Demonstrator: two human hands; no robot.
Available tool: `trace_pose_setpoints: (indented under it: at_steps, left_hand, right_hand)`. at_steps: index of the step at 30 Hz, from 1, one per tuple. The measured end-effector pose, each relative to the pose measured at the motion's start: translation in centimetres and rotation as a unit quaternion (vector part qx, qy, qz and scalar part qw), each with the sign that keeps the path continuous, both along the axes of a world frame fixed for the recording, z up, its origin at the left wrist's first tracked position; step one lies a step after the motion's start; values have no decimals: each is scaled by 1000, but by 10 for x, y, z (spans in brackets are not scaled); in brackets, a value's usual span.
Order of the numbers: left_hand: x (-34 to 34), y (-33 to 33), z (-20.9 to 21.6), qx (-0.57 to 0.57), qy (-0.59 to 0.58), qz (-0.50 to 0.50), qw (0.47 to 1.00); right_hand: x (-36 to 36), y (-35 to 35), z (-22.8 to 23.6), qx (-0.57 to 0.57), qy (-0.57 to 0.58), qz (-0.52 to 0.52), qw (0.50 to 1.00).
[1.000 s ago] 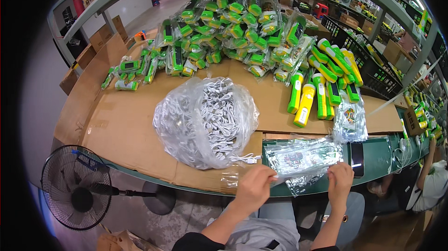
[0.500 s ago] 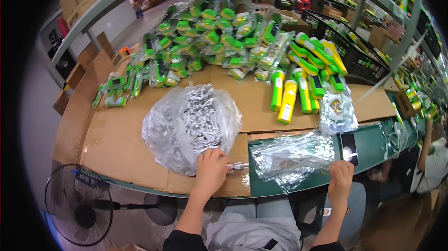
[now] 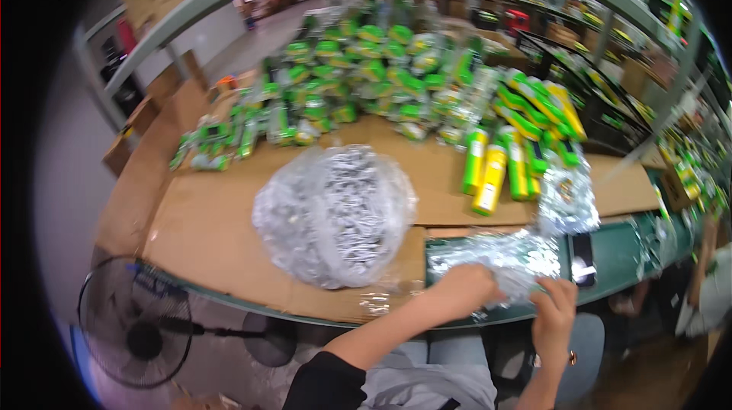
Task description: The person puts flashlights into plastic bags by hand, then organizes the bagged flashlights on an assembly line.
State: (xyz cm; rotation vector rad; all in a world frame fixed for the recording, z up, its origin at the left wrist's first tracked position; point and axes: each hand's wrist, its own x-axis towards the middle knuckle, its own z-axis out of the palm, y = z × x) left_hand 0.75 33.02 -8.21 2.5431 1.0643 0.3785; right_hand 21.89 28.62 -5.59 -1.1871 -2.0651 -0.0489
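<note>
My right hand [image 3: 555, 309] is closed, its fingertips pinching the edge of a clear plastic bag. Beside it, my left hand [image 3: 467, 288] reaches across with bent fingers close to that edge; blur and the hand itself hide what its fingers hold. Under both hands lie shiny clear plastic bags [image 3: 526, 254] on the green tabletop. Left of them, a big open plastic sack [image 3: 286, 215] is filled with bundled white cables [image 3: 354, 212].
Green-and-yellow flashlights [image 3: 490, 181] lie loose at back right, near more flat bags [image 3: 568, 200]. Bagged green items [image 3: 374, 67] are heaped at the back. A dark phone [image 3: 582, 260] lies right of my hands. A fan [image 3: 141, 334] stands front left; a black crate [image 3: 602, 97] sits behind.
My left hand has moved right from beside the cable sack, where it held a small white cable bundle, to the bag at my right hand. The whole view has shifted slightly.
</note>
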Motion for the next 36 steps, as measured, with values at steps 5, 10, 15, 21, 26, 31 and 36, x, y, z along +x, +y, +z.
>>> trace_pose_setpoints:
  at_steps: [5,10,15,21,26,31,36]
  left_hand:
    - [-23,-27,6,114,-128,19,985]
    - [-132,-28,24,250,-264,90,927]
    - [-332,26,11,314,-323,533,716]
    - [-560,67,-64,225,29,716,660]
    - [-631,79,-91,144,169,741,634]
    - [-617,81,-99,128,144,756,626]
    - [-609,58,-64,102,145,837,518]
  right_hand:
    - [24,0,-19,-7,37,-48,998]
    - [23,23,-45,-17,71,-58,996]
    - [26,41,-110,15,160,-163,974]
    - [21,39,-152,86,42,-188,978]
    - [-15,36,-107,117,-21,-190,975]
    - [-11,39,-112,112,-62,-205,970]
    - [-3,45,-119,103,-61,-178,977]
